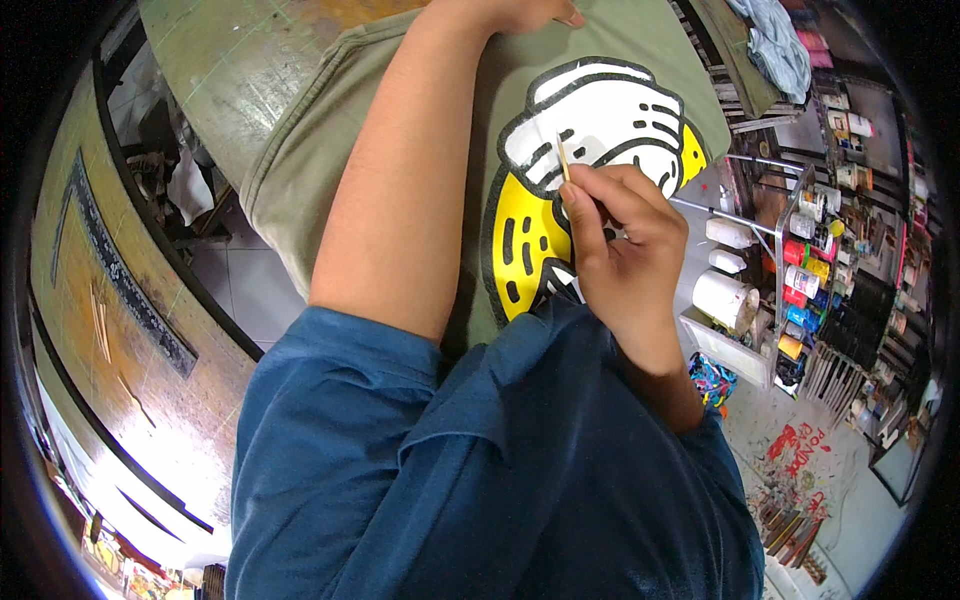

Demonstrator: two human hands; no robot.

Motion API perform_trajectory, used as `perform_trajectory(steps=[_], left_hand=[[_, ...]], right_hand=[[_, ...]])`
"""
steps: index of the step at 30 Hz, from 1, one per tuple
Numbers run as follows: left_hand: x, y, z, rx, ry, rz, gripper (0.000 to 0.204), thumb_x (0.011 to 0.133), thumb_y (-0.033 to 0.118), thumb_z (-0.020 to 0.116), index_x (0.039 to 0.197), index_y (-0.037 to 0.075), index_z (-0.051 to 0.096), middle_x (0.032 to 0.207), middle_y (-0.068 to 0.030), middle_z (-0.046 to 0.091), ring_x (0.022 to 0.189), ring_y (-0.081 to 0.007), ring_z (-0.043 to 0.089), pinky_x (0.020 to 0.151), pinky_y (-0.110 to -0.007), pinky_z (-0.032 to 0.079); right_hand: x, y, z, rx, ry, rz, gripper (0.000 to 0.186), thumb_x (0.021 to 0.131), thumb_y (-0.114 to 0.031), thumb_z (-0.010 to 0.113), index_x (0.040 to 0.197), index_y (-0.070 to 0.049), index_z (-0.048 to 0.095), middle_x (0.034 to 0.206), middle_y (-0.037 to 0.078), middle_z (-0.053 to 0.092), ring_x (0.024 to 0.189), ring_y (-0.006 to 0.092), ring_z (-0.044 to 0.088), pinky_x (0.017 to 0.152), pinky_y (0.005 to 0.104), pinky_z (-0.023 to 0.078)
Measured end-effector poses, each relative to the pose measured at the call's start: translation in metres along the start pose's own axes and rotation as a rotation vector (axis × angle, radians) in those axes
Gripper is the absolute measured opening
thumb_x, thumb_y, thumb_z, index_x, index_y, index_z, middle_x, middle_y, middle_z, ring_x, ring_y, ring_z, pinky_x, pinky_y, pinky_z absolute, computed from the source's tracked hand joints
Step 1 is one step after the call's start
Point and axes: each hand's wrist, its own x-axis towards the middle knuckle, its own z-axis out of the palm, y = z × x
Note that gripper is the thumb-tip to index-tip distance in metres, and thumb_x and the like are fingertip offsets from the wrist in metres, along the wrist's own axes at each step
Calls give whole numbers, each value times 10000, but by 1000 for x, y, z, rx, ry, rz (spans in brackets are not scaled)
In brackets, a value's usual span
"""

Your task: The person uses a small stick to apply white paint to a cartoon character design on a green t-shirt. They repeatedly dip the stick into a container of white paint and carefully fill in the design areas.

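An olive green garment lies spread over a table, bearing a cartoon print in white and yellow with thick black outlines. Between thumb and fingers, my right hand pinches a thin wooden stick. The stick's tip is at the white part of the print, among short black marks. My left arm reaches across the cloth to the far side. There my left hand rests on the green fabric with a digit stretched out; the top edge of the picture cuts off the rest of it.
On the left, a second worn tabletop holds a dark metal ruler and several thin sticks. To the right, a rack carries many bottles and tubs, among them a white tub. A blue cloth hangs at the upper right.
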Motion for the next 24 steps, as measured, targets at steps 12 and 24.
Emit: perform_trajectory(steps=[12,24], left_hand=[[-5,5,-7,15,-2,25,314,662,310,870,896,117,790,915,-105,772,879,-269,737,844,-346,554],[-6,10,-11,18,-22,-7,319,663,294,865,908,106,787,910,-112,771,879,-268,736,850,-345,552]], right_hand=[[6,-5,9,-256,-31,-103,100,885,37,716,983,20,728,771,104,656,589,171,607,545,278,466],[3,-3,9,-214,-72,-29,78,887,-10,680,962,-10,701,847,168,613,770,362,631,669,425,499]])
